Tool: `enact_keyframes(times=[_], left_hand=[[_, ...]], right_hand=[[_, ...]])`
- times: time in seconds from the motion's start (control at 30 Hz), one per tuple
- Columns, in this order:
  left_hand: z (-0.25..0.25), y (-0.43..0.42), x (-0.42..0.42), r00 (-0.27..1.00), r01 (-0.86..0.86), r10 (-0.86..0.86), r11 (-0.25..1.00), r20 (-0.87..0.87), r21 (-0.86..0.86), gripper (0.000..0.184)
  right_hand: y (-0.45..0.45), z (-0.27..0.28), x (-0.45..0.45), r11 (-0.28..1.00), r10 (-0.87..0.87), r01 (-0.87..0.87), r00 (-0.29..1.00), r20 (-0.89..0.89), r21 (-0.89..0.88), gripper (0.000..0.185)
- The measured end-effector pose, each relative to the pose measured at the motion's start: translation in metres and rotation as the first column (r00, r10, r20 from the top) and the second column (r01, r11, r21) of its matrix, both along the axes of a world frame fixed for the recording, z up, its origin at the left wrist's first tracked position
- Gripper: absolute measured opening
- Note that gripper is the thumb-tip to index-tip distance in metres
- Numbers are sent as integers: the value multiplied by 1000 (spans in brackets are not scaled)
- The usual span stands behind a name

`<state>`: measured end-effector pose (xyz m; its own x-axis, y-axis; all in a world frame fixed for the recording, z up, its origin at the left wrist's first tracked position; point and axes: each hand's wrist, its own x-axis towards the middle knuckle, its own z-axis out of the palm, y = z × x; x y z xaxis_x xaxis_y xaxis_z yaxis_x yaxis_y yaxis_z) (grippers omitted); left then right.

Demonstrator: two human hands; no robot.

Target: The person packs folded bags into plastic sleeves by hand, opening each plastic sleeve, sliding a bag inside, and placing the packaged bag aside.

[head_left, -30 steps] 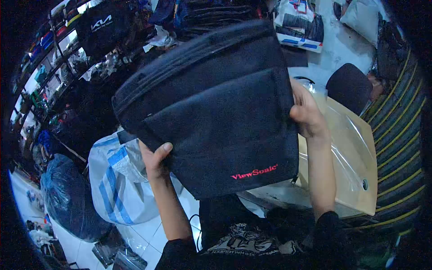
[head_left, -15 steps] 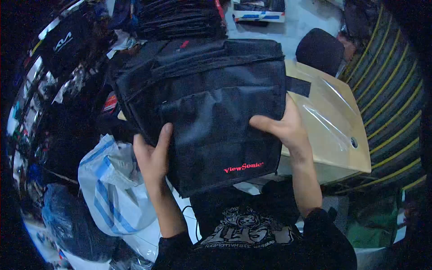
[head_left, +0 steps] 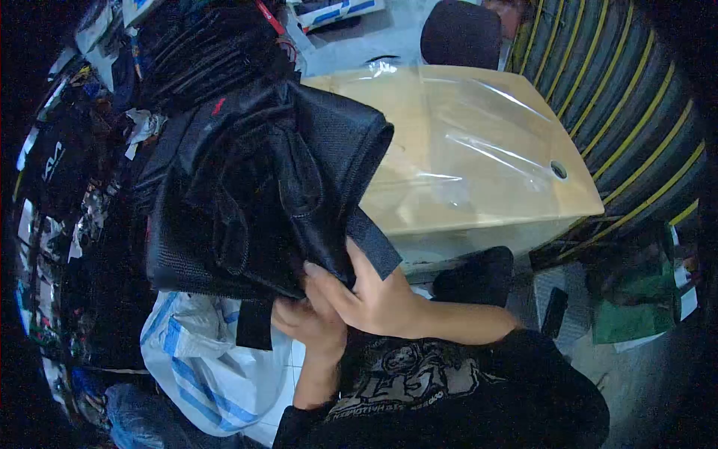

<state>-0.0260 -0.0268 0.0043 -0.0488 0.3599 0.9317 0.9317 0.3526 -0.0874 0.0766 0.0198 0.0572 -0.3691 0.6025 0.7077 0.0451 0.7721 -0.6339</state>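
A black fabric bag is held up left of centre, its sides folded and its red lettering out of sight. My left hand grips its near lower edge, fingers closed on the cloth. Close against it, my right hand pinches the same edge, its thumb beside my left hand. One dark strap end sticks out above my right wrist. Another black flap hangs down left of my left hand.
A wooden-topped table with clear plastic over it stands to the right. Beneath the bag is a white and blue sack. Stacked black items lie at the upper left, and a dark stool stands beyond the table.
The bag has turned and folded, taking its red lettering out of view. Both hands have moved together at its near edge. The view has shifted to the right.
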Motion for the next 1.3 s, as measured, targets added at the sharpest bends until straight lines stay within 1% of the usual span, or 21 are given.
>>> enact_keyframes(times=[0.1,0.17,0.2,0.23,0.27,0.33,0.43,0.5,0.53,0.57,0.63,0.73,0.77,0.87,0.93,1.03,1.07,1.17,1.23,1.27,1.3], left_hand=[[13,1,-4,736,387,-412,907,537,164,28],[44,14,-1,45,565,-601,675,798,476,27],[70,22,13,29,632,-644,604,764,485,24],[56,24,3,19,775,-543,538,839,331,37],[42,27,-8,43,888,-442,428,896,168,57],[59,46,0,-280,951,-332,31,901,307,87],[72,72,20,-505,862,-326,-242,799,446,76],[75,89,39,-582,813,-408,-298,703,500,65],[68,94,45,-639,757,-398,-173,658,630,45],[60,94,40,-587,781,-306,30,749,624,36],[39,112,23,109,978,-526,210,843,5,26],[-6,137,-1,533,838,-700,362,475,-408,24],[-16,143,-7,516,848,-691,329,505,-416,23],[-33,154,-15,542,827,-653,303,529,-473,18],[-34,154,-11,515,846,-683,311,517,-433,14],[-22,161,-5,527,840,-701,343,481,-421,10],[-21,164,-5,491,866,-710,336,505,-369,10],[-10,177,-7,458,888,-737,349,496,-301,11],[8,176,-6,457,889,-685,340,567,-307,9],[11,177,-7,420,907,-719,328,553,-263,8],[14,180,-8,385,923,-750,316,538,-219,7]], right_hand=[[-1,-1,2,1000,30,-30,998,-54,-1,69],[5,9,13,994,-58,54,997,43,94,98],[11,8,19,993,-74,85,990,123,-87,102],[18,6,24,957,-71,125,976,208,-262,106],[35,7,28,947,-66,69,998,21,-313,104],[55,8,42,949,-105,37,973,-205,-314,95],[67,4,74,925,-129,-17,926,-355,-380,79],[66,9,110,881,-237,61,915,-325,-470,72],[64,8,124,839,-311,39,853,-419,-542,63],[58,8,144,777,-375,9,810,-450,-630,53],[41,10,183,686,-522,38,721,-455,-727,39],[14,15,236,586,-728,312,608,-317,-747,33],[9,17,248,514,-764,341,600,-239,-787,34],[1,17,243,622,-724,364,604,-333,-693,42],[-1,-15,286,450,-790,370,589,-169,-813,61],[0,-16,290,739,-550,489,835,4,-463,72],[0,-17,288,753,-502,505,855,127,-422,75],[6,-12,270,811,-338,510,809,481,-287,86],[14,0,230,787,-153,325,926,344,-525,88],[17,-9,226,875,-155,356,848,506,-328,84],[15,6,209,877,-153,377,808,570,-299,77]])
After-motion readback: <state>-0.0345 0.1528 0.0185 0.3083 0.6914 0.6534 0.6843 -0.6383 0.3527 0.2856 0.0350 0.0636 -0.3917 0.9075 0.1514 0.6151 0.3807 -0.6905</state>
